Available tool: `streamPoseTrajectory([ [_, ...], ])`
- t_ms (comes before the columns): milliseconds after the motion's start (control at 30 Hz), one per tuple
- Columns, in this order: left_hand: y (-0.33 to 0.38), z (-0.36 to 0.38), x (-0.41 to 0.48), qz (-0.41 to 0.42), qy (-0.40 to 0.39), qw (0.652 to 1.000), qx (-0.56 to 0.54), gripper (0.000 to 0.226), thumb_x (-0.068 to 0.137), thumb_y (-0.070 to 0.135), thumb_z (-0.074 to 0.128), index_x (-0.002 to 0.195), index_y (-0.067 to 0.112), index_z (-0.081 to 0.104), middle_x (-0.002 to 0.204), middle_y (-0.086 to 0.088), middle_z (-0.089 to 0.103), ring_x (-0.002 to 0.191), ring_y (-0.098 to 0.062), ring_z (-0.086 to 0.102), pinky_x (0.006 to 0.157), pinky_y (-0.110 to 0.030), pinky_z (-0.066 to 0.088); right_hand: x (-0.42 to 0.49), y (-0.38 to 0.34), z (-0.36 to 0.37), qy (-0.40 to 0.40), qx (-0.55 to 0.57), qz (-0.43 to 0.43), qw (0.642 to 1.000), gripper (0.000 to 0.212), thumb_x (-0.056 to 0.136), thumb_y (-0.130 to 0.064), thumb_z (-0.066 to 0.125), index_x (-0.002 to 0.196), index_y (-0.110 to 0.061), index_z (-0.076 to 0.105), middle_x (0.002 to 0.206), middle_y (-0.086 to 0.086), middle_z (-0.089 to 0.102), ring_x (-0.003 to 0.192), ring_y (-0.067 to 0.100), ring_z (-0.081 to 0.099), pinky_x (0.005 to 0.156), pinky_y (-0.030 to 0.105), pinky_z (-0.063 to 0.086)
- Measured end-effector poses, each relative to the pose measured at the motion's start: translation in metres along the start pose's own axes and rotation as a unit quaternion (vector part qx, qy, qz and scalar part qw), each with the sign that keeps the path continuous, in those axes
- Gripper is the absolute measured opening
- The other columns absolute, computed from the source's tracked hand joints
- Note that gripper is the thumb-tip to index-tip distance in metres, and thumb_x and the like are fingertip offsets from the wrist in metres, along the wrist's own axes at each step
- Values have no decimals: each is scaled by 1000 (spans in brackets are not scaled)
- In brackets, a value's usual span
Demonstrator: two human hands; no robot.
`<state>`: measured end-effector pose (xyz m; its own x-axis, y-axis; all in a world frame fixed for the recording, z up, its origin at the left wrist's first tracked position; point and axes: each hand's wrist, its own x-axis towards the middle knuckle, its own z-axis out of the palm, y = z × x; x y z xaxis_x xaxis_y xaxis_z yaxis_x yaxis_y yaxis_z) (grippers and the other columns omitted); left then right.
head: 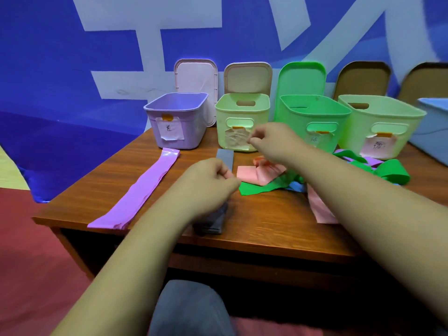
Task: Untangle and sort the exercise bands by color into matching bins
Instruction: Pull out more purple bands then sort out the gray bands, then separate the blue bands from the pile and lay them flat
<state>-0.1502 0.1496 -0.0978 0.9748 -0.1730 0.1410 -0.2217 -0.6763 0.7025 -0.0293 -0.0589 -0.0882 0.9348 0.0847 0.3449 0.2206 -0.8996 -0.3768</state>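
Note:
On the wooden table [266, 229] a grey band [225, 156] runs from the pale green bin [242, 110] toward me. My left hand [211, 183] rests over its middle, fingers closed on it. My right hand [274, 139] hovers in front of that bin's label, thumb and finger pinched; nothing shows between them. A purple band [135, 190] lies flat at the left. Under my right forearm is a tangle: pink band [247, 174], green band [261, 186], blue band [295, 186], more green [392, 173] and purple [373, 162].
Along the back stand a purple bin [177, 122], the pale green bin, a green bin [312, 117], a yellow-green bin [380, 122] and a blue bin [434, 122] at the right edge. Lids [300, 78] lean on the blue wall. The table's left edge drops to red floor.

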Motion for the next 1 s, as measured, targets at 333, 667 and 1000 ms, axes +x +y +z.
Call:
streamPoseTrajectory([
  [333,104,93,59,152,-27,988,-5,14,96,26,63,90,15,70,79,-4,73,78,-22,67,69,-33,50,-93,120,-90,94,54,104,989,13,100,-34,67,94,-31,78,87,-15,71,94,13,63,88,14,41],
  [667,168,182,107,270,-126,954,46,45,90,34,71,134,24,62,122,1,68,110,-17,63,98,-35,52,-146,207,-85,227,60,130,963,16,97,-22,69,85,-32,72,90,-11,67,97,24,59,78,31,36],
  [1000,133,204,122,306,-100,939,121,54,86,8,64,132,38,65,127,4,58,118,-18,56,99,-32,45,-149,223,-82,151,114,110,976,12,87,-20,67,81,-31,69,90,-7,65,96,20,59,81,33,46],
])
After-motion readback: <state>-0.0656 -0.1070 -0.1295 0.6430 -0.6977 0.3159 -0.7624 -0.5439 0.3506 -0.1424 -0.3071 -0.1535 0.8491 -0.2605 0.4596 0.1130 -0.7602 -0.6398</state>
